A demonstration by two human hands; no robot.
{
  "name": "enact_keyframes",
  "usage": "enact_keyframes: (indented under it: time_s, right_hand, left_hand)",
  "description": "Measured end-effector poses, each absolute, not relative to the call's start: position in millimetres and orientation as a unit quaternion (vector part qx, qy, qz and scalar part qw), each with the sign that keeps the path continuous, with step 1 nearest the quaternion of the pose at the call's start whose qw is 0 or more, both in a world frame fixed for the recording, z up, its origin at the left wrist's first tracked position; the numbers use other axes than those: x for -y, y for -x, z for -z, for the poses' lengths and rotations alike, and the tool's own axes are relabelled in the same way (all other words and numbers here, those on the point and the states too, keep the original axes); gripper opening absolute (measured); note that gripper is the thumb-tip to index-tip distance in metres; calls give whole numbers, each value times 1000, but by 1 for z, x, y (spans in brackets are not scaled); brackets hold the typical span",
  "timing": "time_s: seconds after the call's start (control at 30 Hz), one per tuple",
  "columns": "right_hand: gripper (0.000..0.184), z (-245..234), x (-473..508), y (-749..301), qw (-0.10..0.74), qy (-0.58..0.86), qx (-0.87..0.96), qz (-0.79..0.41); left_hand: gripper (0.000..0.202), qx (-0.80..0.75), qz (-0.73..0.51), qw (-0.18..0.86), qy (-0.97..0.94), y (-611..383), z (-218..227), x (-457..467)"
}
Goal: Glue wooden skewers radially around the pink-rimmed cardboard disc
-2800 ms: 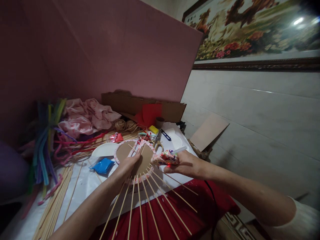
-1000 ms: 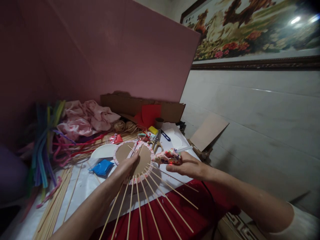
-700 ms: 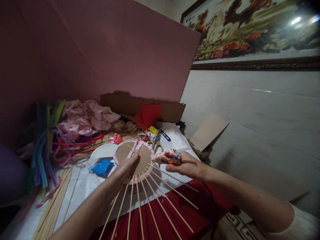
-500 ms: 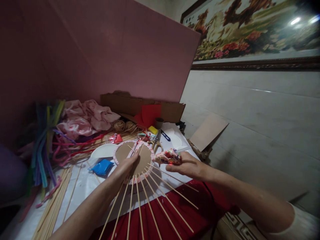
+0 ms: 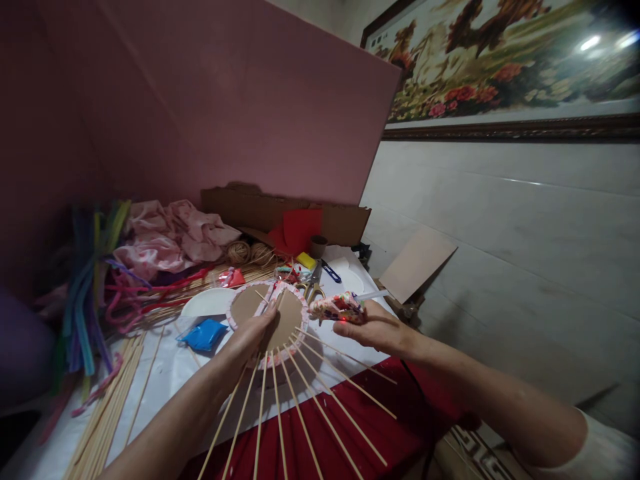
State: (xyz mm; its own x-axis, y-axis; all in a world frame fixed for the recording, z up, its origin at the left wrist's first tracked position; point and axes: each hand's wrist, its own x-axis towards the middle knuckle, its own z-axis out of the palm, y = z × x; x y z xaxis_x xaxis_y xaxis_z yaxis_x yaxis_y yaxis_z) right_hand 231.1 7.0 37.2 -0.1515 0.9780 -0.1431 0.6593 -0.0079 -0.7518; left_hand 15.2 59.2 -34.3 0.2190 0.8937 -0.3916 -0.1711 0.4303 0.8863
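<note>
Glue gun [image 5: 336, 308] gripped in right hand [image 5: 373, 328], left hand [image 5: 250, 340] flat on disc [image 5: 291, 319].

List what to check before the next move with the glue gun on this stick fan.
1. Left hand flat on the cardboard disc, pinning it: ok.
2. Right hand closed around the glue gun: ok.
3. Glue stick showing at the gun's back: ok.
4. Left hand apart from the gun's nozzle: ok.
5. Nozzle touching the disc: cannot tell; it sits by the right rim.
6. Sticks spread apart toward the person: ok.
</note>
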Motion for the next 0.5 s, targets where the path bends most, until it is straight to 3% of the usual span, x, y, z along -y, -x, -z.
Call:
enact_keyframes:
  time_s: [0.3, 0.5]
  right_hand:
    - [33, -39, -3, -235, 251, 570, 652, -432]
    - [38, -44, 1, -242, 332, 530, 650, -432]
  left_hand:
    - [52, -474, -393, 698, -367, -15, 10, -46]
    - [51, -512, -370, 680, -373, -16, 15, -51]
